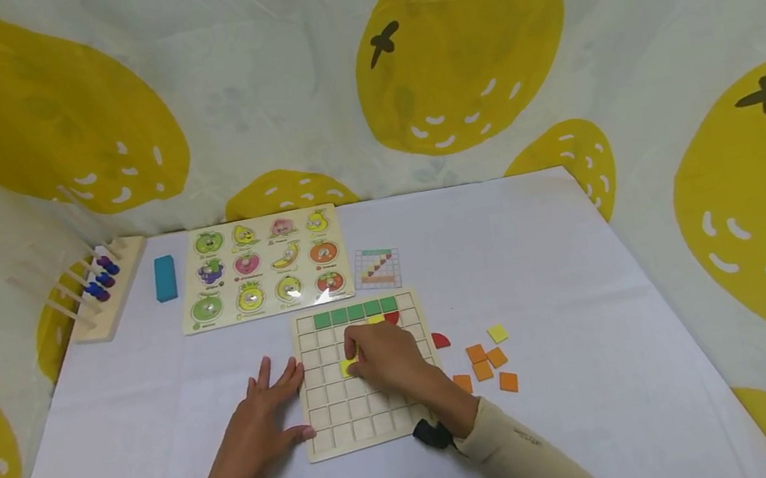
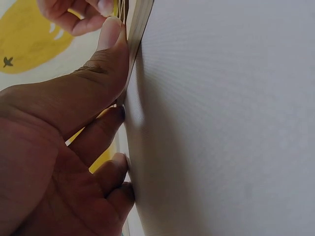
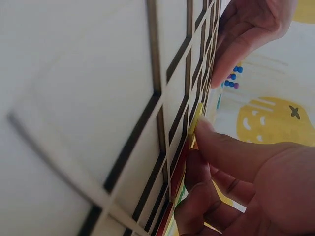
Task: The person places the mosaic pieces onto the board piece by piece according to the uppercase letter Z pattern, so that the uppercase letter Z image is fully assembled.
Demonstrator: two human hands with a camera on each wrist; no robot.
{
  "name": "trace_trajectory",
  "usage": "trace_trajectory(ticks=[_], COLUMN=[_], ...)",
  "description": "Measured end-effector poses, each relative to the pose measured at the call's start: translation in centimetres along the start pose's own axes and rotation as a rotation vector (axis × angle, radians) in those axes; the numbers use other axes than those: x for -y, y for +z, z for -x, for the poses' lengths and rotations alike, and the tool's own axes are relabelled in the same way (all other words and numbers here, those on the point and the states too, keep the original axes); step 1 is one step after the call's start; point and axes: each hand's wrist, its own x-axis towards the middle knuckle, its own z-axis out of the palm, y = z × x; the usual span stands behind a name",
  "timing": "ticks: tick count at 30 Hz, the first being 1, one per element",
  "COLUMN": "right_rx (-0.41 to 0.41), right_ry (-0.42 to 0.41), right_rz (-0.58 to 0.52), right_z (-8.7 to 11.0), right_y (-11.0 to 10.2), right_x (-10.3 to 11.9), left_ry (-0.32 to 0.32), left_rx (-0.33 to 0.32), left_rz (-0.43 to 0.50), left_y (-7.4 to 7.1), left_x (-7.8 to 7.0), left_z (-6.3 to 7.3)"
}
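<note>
A wooden grid board (image 1: 325, 442) lies on the white table. Over its middle, my right hand (image 1: 389, 356) pinches a yellow square tile (image 3: 196, 120) between thumb and fingers, low against the grid cells. My left hand (image 1: 261, 420) has its fingers spread on the table, thumb and fingertips touching the board's left edge. Green square tiles (image 1: 355, 312) fill part of the top row. Below them sit another yellow tile (image 1: 375, 319) and a red rounded piece (image 1: 392, 319). My right hand hides several cells behind it.
Right of the board lie loose orange tiles (image 1: 482, 370), a yellow tile (image 1: 497, 333) and a red quarter-round piece (image 1: 440, 340). Behind it are a pattern card (image 1: 377, 269) and a fruit picture board (image 1: 268, 278). Farther left are a teal block (image 1: 165, 278) and a wooden peg stand (image 1: 106, 322).
</note>
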Motion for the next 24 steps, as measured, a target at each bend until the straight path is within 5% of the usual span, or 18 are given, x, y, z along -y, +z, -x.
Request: trace_trajectory(ticks=[13, 24], right_rx=[0.025, -0.094], right_ry=[-0.014, 0.046], right_rz=[-0.105, -0.145], right_z=[0.6, 2.5], right_y=[-0.6, -3.0], right_x=[-0.8, -4.6], left_ry=[-0.015, -0.022], left_rx=[0.009, 0.0], left_rz=[-0.012, -0.004], left_y=[0.0, 0.1], left_x=[-0.1, -0.1], left_z=[0.2, 0.1])
